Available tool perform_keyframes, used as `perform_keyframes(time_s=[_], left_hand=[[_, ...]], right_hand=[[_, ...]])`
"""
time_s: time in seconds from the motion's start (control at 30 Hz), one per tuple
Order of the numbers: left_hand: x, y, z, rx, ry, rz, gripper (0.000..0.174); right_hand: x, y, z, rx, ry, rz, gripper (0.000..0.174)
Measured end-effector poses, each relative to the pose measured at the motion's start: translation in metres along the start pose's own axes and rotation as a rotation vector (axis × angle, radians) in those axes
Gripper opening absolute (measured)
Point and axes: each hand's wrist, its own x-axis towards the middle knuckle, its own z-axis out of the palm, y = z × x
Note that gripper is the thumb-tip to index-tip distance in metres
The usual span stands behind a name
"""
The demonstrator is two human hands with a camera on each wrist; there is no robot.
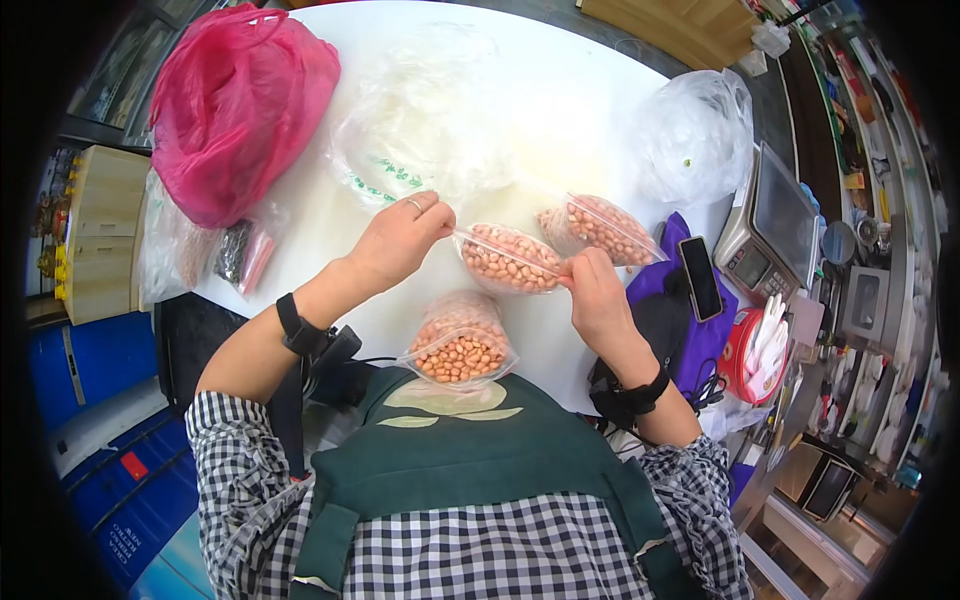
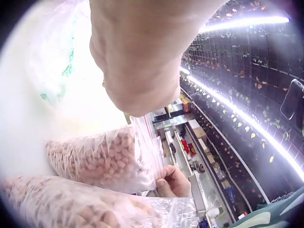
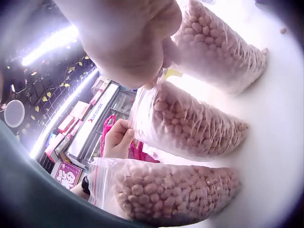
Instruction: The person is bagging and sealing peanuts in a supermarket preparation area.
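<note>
A clear zip bag of pink-skinned peanuts (image 1: 510, 262) stands on the white table, its zip strip stretched between both hands. My left hand (image 1: 400, 243) pinches one top corner, and my right hand (image 1: 600, 300) pinches the opposite corner. From the right wrist, the left fingers (image 3: 118, 137) show at the zip edge; from the left wrist, the right thumb and finger (image 2: 173, 183) grip the other end. A second peanut bag (image 1: 608, 232) sits beyond the right hand. Closest to the apron is a third peanut bag (image 1: 460, 345), its top facing the body.
Loose clear plastic bags (image 1: 420, 130) lie at the table's far side, beside a pink plastic bag (image 1: 240, 115). To the right are a white plastic bag (image 1: 697, 140), a scale (image 1: 775, 225), a phone (image 1: 699, 278) on purple cloth and a red tub (image 1: 742, 350) with white gloves.
</note>
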Motion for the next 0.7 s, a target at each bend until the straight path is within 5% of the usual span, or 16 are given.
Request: perform_keyframes(time_s=[0.17, 0.5, 0.7], left_hand=[[0.005, 0.022, -0.006, -0.322, -0.017, -0.245, 0.017], [0.03, 0.031, 0.027, -0.258, 0.108, 0.009, 0.013], [0.041, 0.034, 0.037, -0.426, 0.058, -0.086, 0.012]], right_hand=[[0.007, -0.004, 0.007, 0.031, 0.072, -0.014, 0.018], [-0.012, -0.002, -0.022, -0.023, 0.035, 0.111, 0.02], [0.019, -0.03, -0.009, -0.093, 0.155, 0.015, 0.023]])
